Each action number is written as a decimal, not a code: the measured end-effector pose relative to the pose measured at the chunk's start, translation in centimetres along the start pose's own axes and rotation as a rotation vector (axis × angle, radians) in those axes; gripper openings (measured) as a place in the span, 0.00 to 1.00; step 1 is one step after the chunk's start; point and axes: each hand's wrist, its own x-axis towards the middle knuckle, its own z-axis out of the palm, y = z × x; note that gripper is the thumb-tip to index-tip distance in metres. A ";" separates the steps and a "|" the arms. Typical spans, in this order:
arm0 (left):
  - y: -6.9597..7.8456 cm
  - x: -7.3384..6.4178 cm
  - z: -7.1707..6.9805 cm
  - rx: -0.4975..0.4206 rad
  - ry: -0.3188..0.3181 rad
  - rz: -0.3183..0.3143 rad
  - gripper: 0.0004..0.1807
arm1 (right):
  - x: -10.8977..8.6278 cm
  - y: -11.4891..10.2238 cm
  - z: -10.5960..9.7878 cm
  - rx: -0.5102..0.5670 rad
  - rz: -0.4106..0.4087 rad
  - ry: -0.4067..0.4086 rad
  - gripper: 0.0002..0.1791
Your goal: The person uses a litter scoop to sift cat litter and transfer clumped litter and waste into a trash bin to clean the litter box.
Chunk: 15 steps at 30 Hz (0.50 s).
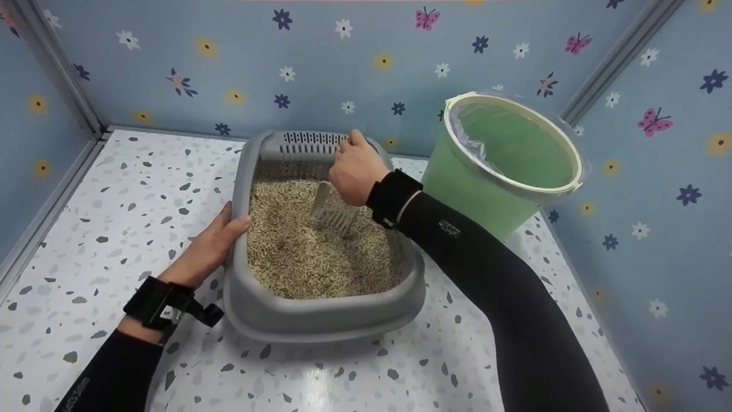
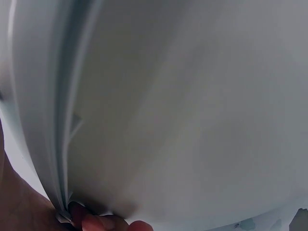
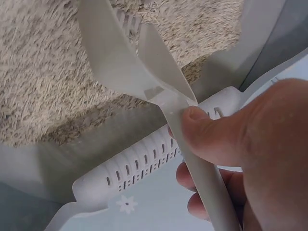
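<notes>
A grey litter box point(image 1: 320, 317) with a slotted far rim stands on the speckled surface, spread inside with pale tan pellet litter point(image 1: 303, 266). My left hand point(image 1: 211, 243) grips its left rim, thumb on top; in the left wrist view, fingertips point(image 2: 106, 223) show under the rim against the outer wall point(image 2: 192, 120). Over the far right part of the box, my right hand point(image 1: 357, 171) holds a beige slotted litter scoop point(image 1: 337, 216). The right wrist view shows the thumb pressed along the scoop's handle point(image 3: 202, 173), with fingers wrapped behind. Whether the scoop's tip is in the litter I cannot tell.
A green bin point(image 1: 474, 189) with a cream rim and a clear plastic liner stands right of the litter box, near my right forearm. Blue patterned walls point(image 1: 320, 68) enclose the back and both sides. White speckled surface point(image 1: 154, 189) extends left of the box.
</notes>
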 end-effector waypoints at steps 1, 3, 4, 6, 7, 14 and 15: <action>0.0 0.0 0.0 0.005 0.001 -0.001 0.49 | -0.1 0.0 -0.1 0.005 -0.003 0.000 0.23; 0.0 -0.1 -0.1 0.013 0.002 -0.005 0.49 | -0.2 -0.1 -0.3 0.006 -0.007 0.002 0.23; 0.0 -0.1 -0.1 0.018 0.003 -0.007 0.49 | -0.2 -0.2 -0.5 0.003 -0.010 0.002 0.22; 0.0 -0.1 -0.1 0.024 0.004 -0.013 0.49 | -0.4 -0.3 -0.7 0.003 -0.019 0.003 0.21; 0.0 -0.2 -0.1 0.033 0.006 -0.019 0.49 | -0.4 -0.3 -0.8 0.003 -0.024 0.004 0.21; 0.2 -0.1 -0.1 0.043 0.004 -0.023 0.51 | -0.8 -0.2 -1.1 0.067 -0.043 -0.016 0.18; 0.2 -0.1 -0.1 0.037 0.003 -0.022 0.51 | -0.8 -0.2 -1.0 0.085 -0.044 -0.026 0.18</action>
